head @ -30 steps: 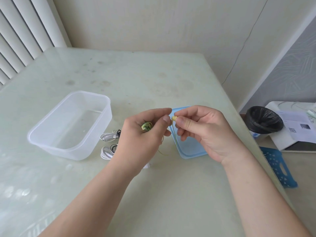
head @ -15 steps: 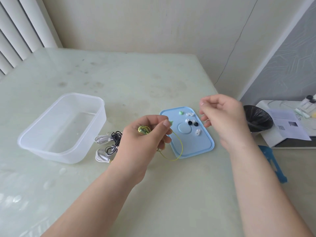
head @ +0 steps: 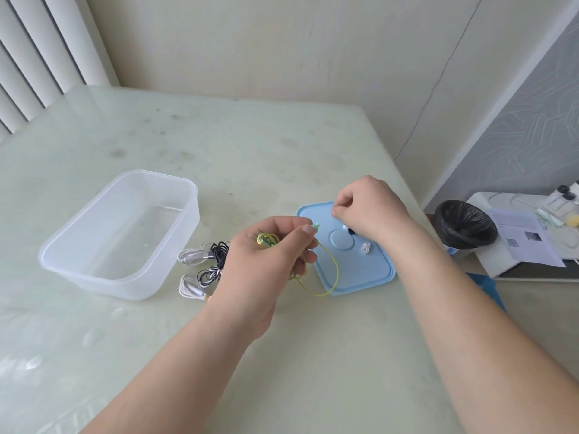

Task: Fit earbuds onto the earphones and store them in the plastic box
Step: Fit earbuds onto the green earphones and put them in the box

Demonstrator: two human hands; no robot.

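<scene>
One view only, head-worn. Your camera looks forward and down across the table [head: 219, 145] from its near edge. Wide-angle; the blinds [head: 31, 57] at left lean outward. Close range: your forearms enter from the bottom, left hand [head: 266, 255] and right hand [head: 369, 211] mid-frame. Wall [head: 250, 42] fills the top. Floor [head: 551, 308] shows past the table's right edge.

Your left hand [head: 266, 258] pinches the earphone [head: 265, 240] between thumb and forefinger; your right hand [head: 368, 208] hangs knuckles-up, fingertips bunched downward
</scene>
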